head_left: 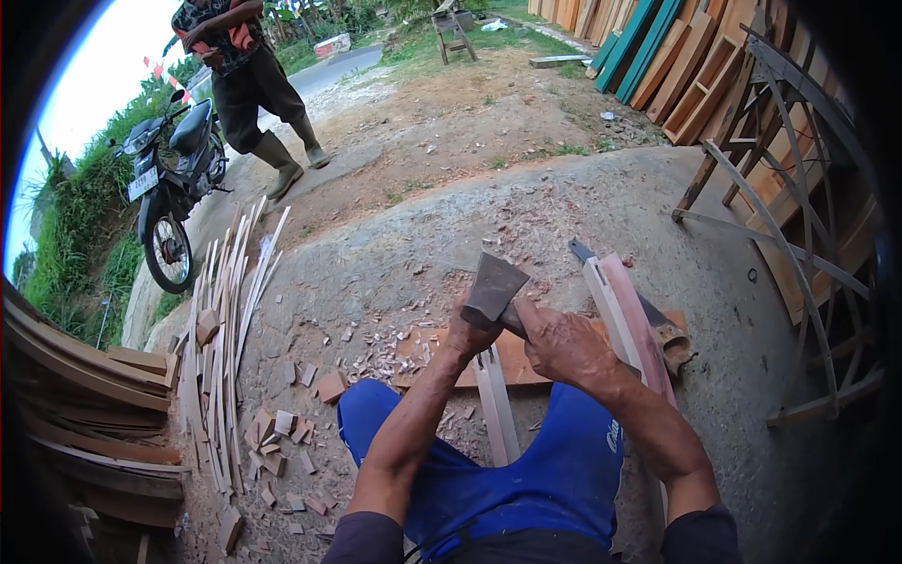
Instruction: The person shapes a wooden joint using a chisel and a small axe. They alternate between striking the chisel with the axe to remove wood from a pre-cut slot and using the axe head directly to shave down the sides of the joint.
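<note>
A hatchet (496, 287) with a dark, wedge-shaped metal head is raised in front of me, its wide edge pointing away. My right hand (564, 340) is closed around its handle, just right of the head. Behind the head's near end, my left hand (467, 334) is closed against it, with its fingers partly hidden. Below my left hand, a pale squared wood strip (496, 404) runs back between my knees. A reddish-brown board (526, 362) lies crosswise beneath my hands, scattered with wood chips (399, 362).
Right of my hands lie long wood pieces (628, 305) and a dark hollow tube-like object (672, 343). Thin strips (221, 348) and offcut blocks (272, 428) lie left; stacked boards (103, 442) stand beyond. A person (254, 85) stands by a motorcycle (174, 179). A frame (799, 207) stands right.
</note>
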Demonstrator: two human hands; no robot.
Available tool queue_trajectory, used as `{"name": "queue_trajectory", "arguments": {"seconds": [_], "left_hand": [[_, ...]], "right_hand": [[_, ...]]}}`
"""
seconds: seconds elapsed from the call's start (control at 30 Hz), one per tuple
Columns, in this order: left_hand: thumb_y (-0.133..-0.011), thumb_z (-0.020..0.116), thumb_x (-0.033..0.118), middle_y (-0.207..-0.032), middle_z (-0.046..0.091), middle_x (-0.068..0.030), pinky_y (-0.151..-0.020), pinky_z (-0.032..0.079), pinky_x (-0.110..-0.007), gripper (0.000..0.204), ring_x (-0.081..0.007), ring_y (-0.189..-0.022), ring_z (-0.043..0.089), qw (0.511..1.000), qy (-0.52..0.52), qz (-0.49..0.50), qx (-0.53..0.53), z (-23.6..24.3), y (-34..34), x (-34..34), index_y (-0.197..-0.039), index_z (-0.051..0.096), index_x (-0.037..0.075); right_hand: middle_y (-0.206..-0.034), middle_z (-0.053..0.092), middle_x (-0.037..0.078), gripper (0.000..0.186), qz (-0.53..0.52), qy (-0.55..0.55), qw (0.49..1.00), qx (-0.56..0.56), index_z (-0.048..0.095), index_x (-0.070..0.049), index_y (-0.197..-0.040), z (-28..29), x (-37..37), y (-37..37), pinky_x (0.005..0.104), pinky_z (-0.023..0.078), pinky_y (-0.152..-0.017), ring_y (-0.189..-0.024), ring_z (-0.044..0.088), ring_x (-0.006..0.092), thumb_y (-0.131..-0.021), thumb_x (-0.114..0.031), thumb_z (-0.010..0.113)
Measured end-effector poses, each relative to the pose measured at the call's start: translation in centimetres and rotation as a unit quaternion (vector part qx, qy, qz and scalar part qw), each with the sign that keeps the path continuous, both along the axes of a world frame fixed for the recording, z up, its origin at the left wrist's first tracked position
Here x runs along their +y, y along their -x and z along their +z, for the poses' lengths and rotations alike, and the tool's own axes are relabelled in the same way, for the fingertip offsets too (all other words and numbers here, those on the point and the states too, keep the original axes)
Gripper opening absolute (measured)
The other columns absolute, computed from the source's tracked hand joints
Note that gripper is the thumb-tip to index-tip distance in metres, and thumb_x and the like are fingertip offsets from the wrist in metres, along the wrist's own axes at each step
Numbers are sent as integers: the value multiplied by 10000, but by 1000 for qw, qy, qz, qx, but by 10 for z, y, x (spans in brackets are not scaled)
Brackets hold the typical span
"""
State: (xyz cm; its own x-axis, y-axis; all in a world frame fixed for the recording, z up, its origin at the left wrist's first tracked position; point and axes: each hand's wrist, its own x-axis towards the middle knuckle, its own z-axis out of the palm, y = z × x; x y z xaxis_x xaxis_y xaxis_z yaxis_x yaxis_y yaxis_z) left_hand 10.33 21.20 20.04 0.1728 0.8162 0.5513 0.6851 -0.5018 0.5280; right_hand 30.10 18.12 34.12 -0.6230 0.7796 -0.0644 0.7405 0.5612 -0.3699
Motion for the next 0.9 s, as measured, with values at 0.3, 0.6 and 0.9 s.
{"name": "queue_trajectory", "arguments": {"seconds": [0.3, 0.6, 0.9], "left_hand": [[-845, 802, 199, -968, 668, -94, -791, 506, -394, 270, -237, -891, 635, 995, 56, -2, -82, -21, 8, -2, -1041, 686, 54], [-796, 818, 246, -912, 736, -116, -757, 562, -372, 302, -256, -840, 727, 986, 24, 26, -162, 5, 0, 9, -1017, 722, 64], [-818, 837, 138, -847, 719, -7, -707, 535, -271, 211, -77, -788, 648, 974, 91, 36, -202, -19, -3, 21, -886, 667, 34]], "right_hand": [[-868, 680, 270, 357, 38, -47, 995, 74, 463, -10, -1180, -3, -1, 11, 561, 551, -692, -809, 690, 477, -862, -70, 613], [-834, 669, 274, 334, -5, -17, 955, 297, 488, -16, -1201, -21, -16, -20, 528, 532, -694, -810, 677, 485, -899, -81, 615], [-796, 653, 198, 307, -112, 95, 937, 316, 540, -21, -1186, -30, -33, -38, 444, 520, -684, -743, 683, 343, -915, -110, 652]]}}
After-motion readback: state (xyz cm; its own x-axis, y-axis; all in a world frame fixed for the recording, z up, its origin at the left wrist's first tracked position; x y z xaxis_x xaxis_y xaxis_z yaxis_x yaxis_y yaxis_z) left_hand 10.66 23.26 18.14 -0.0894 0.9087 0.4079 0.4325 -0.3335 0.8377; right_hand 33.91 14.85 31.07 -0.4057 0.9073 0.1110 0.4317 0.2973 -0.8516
